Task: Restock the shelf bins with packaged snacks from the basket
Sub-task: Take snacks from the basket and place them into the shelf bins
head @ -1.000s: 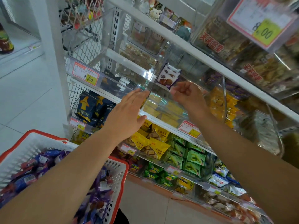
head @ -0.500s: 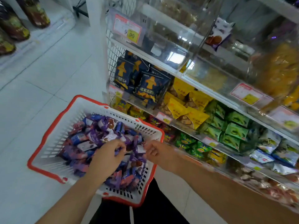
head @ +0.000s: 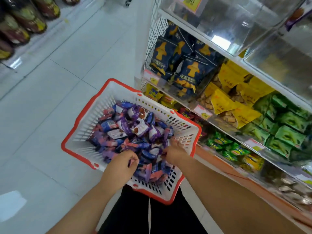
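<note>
A white basket with a red rim (head: 79,125) sits low in front of me, filled with several small purple and blue snack packets (head: 128,130). My left hand (head: 120,168) is in the near part of the pile, its fingers curled round packets. My right hand (head: 173,152) digs into the pile by the basket's right wall, fingers closed on packets. A clear shelf bin (head: 236,22) hangs at the upper right, with one purple packet (head: 297,16) showing at its far right edge.
The shelf unit on the right holds dark blue bags (head: 187,71), yellow bags (head: 236,98) and green packs (head: 287,129), with price tags (head: 151,79) on the rails. Pale floor tiles (head: 50,98) stretch left. Bottles (head: 25,22) line the far left.
Both hands came down from the upper clear bin to the basket, and the view tilted down with them. A packet stays in the bin. The fingers now close on packets in the pile.
</note>
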{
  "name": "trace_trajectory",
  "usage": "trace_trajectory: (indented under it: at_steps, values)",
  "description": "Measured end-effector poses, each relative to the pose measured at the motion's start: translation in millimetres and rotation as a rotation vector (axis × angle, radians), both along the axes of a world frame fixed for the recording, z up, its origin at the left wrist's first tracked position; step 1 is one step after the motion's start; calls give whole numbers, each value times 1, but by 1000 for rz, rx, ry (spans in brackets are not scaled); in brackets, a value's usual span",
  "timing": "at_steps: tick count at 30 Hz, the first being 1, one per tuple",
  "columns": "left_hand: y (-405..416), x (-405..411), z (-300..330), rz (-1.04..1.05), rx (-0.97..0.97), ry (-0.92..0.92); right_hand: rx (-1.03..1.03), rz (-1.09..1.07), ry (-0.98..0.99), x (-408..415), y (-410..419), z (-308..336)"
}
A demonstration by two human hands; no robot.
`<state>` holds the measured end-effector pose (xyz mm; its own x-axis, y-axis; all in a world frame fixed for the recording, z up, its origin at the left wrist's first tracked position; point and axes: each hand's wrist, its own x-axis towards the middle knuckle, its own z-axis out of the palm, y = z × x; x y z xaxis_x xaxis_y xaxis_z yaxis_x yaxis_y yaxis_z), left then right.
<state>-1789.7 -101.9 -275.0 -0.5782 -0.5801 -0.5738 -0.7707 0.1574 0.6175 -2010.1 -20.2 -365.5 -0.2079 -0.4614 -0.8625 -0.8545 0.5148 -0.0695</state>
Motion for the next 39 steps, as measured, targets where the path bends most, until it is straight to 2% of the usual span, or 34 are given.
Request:
trace_trajectory:
  at_steps: [4,8,10,12,14,16,19,24,26,28,31,33,35,37,39]
  values:
    - [-5,2,-1,34,40,18,9,70,31,-4,-2,10]
    - [-10,0,7,68,67,23,-261,-23,61,-8,4,33]
    - [-12,-5,9,100,84,40,-385,-176,13,-8,10,51]
    - [-13,-13,12,137,112,82,-489,-433,-70,-7,15,74]
    - [-14,-24,19,177,163,156,-599,-713,-216,-4,18,98]
    - [-16,-36,33,215,292,247,-687,-876,-368,-3,20,121]
    - [-14,-53,62,244,498,366,-786,-1003,-529,0,22,155]
    - [-8,-79,101,326,493,524,-927,-1144,-691,-3,22,196]
    - [-8,-90,110,406,532,575,-920,-1252,-772,-7,23,208]
    - [-6,-99,118,442,580,606,-880,-1313,-773,-9,22,215]
    - [-3,-111,128,343,594,556,-889,-1365,-693,-13,19,223]
    - [-6,-118,134,265,538,529,-933,-1354,-657,-24,20,237]
    - [-15,-125,143,227,426,533,-993,-1227,-631,-42,25,249]
    - [-24,-132,156,177,335,590,-1022,-1011,-611,-55,28,265]
    - [-28,-141,166,70,260,609,-1045,-814,-491,-65,28,272]
